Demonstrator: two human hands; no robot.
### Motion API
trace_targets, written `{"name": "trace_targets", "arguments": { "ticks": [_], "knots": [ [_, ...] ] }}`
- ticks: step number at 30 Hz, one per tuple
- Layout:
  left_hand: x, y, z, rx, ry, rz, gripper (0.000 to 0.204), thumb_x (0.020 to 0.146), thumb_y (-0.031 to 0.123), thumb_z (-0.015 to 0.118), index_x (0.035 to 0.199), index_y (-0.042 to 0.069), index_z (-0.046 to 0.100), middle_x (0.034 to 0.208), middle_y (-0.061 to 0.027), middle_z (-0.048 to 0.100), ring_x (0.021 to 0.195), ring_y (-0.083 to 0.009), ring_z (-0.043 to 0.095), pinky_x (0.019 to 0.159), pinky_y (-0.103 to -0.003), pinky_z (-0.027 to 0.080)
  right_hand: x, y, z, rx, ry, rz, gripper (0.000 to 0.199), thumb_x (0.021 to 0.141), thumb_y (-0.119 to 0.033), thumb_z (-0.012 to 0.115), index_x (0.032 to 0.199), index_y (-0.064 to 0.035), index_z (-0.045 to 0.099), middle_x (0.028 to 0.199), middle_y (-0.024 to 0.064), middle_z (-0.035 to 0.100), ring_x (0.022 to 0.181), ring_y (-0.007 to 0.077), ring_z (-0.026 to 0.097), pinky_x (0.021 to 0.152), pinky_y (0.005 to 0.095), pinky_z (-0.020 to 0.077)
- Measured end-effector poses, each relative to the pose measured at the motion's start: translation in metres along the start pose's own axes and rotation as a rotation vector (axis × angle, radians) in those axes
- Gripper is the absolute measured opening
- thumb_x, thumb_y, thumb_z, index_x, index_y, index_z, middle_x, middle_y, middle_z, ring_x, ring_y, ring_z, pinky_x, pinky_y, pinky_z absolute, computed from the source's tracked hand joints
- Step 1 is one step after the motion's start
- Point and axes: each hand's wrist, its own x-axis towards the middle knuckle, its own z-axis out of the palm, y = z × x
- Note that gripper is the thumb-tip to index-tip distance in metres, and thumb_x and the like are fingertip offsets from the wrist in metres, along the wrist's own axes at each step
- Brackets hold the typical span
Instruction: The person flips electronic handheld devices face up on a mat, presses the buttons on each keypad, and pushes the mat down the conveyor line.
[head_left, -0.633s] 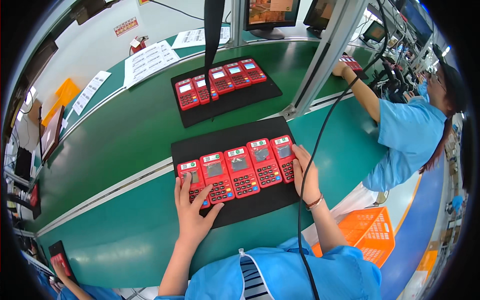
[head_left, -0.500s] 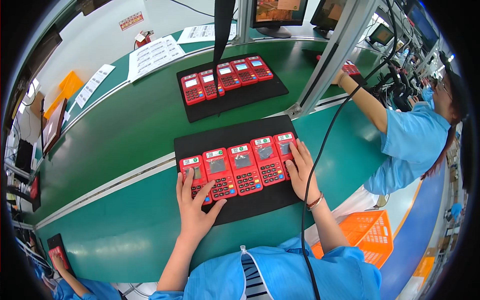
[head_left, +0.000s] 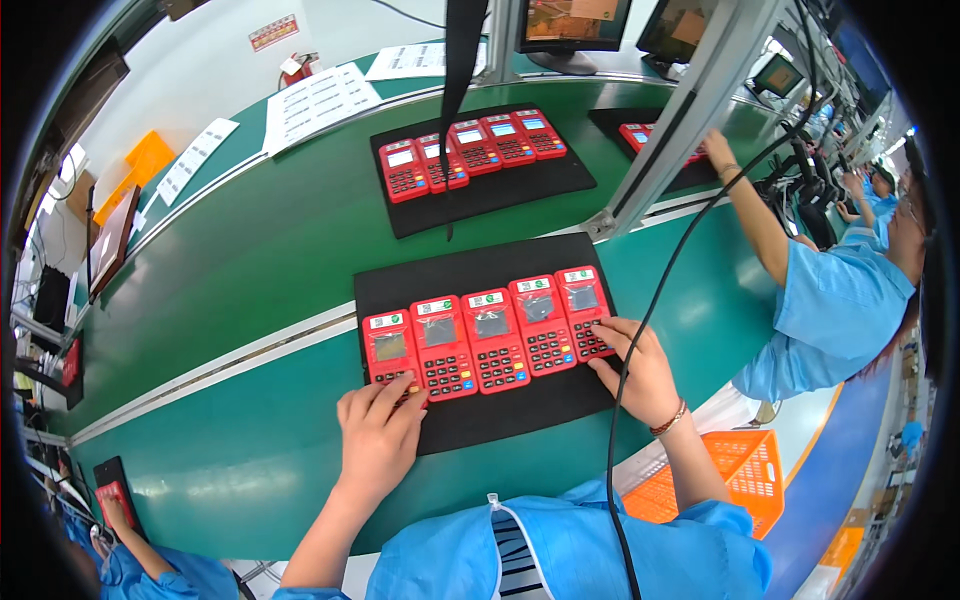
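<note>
Bracketing 5 red card terminals [head_left: 491, 325] on a black mat [head_left: 462, 277] that probably cushions them from the bench [head_left: 220, 470], the left hand [head_left: 380, 432] curls over the leftmost terminal [head_left: 388, 345] and the right hand [head_left: 645, 378] bends around the rightmost terminal [head_left: 581, 297], though whether either grips is unclear.

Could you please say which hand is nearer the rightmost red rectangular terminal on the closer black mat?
Right: the right hand is partly over the rightmost terminal; the left hand is farther away, at the leftmost terminal.
</note>
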Motion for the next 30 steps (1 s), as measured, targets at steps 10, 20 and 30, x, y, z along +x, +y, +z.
{"name": "trace_targets", "arguments": {
  "ticks": [10,20,30],
  "knots": [
    [0.015,0.009,-0.007,0.014,-0.162,0.042,0.039,0.083,0.012,0.078,0.121,0.01,0.071,0.126,-0.008,0.065,0.106,-0.0297,0.059,0.095,-0.044,0.044,0.006,-0.005,-0.004,-0.049,-0.095,0.092,0.056,0.081,-0.006,0.08,0.135,-0.0053,0.061,0.135,0.0168,0.058,0.117,0.0404,0.062,0.096,0.0452,0.0544],
    [0.034,0.052,-0.011,0.006,-0.428,-0.169,0.074,0.089,0.045,0.077,0.151,0.013,0.05,0.137,-0.0303,0.045,0.1,-0.041,0.061,0.096,-0.048,0.046,0.014,-0.046,-0.007,-0.046,-0.355,0.218,0.086,0.075,-0.031,0.088,0.15,-0.0155,0.049,0.152,0.0395,0.028,0.115,0.0549,0.062,0.092,0.0503,0.0578],
    [0.047,0.051,-0.005,0.033,-0.476,-0.185,0.072,0.086,0.047,0.079,0.147,0.017,0.054,0.126,-0.0273,0.047,0.092,-0.0387,0.063,0.091,-0.047,0.047,0.017,-0.041,-0.009,-0.033,-0.32,0.183,0.084,0.072,-0.032,0.09,0.146,-0.0162,0.053,0.152,0.035,0.03,0.122,0.0524,0.058,0.093,0.0497,0.0579]
  ]
}}
